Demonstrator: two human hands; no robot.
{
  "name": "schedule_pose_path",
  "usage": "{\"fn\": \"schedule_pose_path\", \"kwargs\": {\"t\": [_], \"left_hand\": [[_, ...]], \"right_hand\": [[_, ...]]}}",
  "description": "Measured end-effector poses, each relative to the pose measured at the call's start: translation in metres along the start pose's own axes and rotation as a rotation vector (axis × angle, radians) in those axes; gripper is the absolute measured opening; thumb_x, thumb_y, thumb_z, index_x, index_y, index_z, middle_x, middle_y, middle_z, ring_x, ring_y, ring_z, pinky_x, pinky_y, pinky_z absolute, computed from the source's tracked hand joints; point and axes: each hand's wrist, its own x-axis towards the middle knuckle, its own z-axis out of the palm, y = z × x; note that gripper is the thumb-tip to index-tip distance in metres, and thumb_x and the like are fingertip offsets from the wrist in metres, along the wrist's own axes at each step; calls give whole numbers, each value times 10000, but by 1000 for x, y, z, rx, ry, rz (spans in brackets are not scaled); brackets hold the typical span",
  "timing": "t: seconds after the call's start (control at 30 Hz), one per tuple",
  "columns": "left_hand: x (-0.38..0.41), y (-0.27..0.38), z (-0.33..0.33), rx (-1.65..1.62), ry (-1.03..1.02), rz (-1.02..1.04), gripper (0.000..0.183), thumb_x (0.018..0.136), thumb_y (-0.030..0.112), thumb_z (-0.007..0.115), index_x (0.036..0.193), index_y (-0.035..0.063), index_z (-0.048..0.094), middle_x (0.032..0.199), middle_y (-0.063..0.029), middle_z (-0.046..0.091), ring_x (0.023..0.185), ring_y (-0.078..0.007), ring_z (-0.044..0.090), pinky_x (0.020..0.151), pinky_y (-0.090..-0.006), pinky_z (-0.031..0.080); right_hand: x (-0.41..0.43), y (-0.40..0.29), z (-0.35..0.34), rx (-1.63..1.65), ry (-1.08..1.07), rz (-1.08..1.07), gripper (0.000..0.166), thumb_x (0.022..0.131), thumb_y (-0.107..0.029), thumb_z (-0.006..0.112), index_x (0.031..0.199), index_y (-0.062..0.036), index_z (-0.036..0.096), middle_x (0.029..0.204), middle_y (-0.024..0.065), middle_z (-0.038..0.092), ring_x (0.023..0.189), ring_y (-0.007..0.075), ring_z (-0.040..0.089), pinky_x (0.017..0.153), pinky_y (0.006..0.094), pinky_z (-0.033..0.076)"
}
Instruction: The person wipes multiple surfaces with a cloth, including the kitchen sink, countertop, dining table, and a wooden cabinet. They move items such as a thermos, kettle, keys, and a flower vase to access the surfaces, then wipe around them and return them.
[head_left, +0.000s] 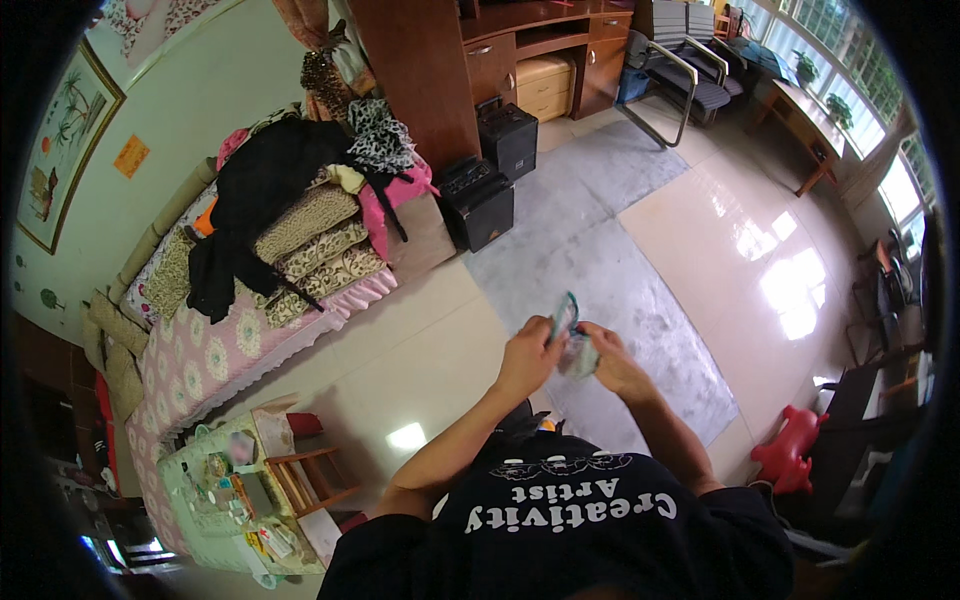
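Both hands meet in front of my body, above the grey floor mat. Between them is a small pale, translucent item with a green edge or cord that loops upward; its exact kind is unclear, perhaps a small bag. My left hand grips the green-edged part from one side. On the other side, the fingers of my right hand pinch the item near its top, while the pale part hangs between the hands. Some fingertips are hidden behind the item.
Two black speakers stand by a brown wooden cabinet. A sofa bears cushions and black clothing. A cluttered low table and a wooden stool are at lower left. A red toy animal stands at right.
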Motion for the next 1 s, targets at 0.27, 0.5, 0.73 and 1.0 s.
{"fn": "schedule_pose_path", "kwargs": {"t": [0.27, 0.5, 0.73, 1.0], "left_hand": [[164, -72, 22, -421, -323, -353, 450, 748, 133, 652, 1165, 43, 508, 910, -49, 596, 767, -104, 539, 709, -242, 445], [345, -100, 66, -705, -303, -333, 324, 838, 80, 559, 1153, 14, 520, 946, -14, 594, 828, -84, 528, 733, -231, 434], [487, -131, 87, -742, -163, -493, 295, 870, 64, 484, 1155, -1, 521, 921, -1, 569, 773, -56, 497, 708, -195, 419], [634, -158, 146, -866, 137, -575, 254, 859, 81, 505, 1100, 23, 557, 810, 9, 557, 690, -39, 476, 606, -176, 392]], "right_hand": [[190, -88, -48, 72, 6, -23, 94, 791, -18, 537, 877, -13, 574, 820, 22, 566, 778, 108, 543, 679, 229, 436], [313, -192, -96, -602, -15, -462, 238, 745, 26, 562, 980, -7, 574, 918, 71, 579, 852, 170, 551, 741, 275, 443], [416, -274, -198, -25, 137, -20, 321, 700, 45, 563, 1015, -15, 576, 922, 87, 595, 848, 194, 563, 745, 292, 445], [581, -394, -270, -551, -53, -52, 195, 712, 30, 535, 888, -8, 610, 866, 56, 600, 796, 149, 547, 716, 254, 425]]}}
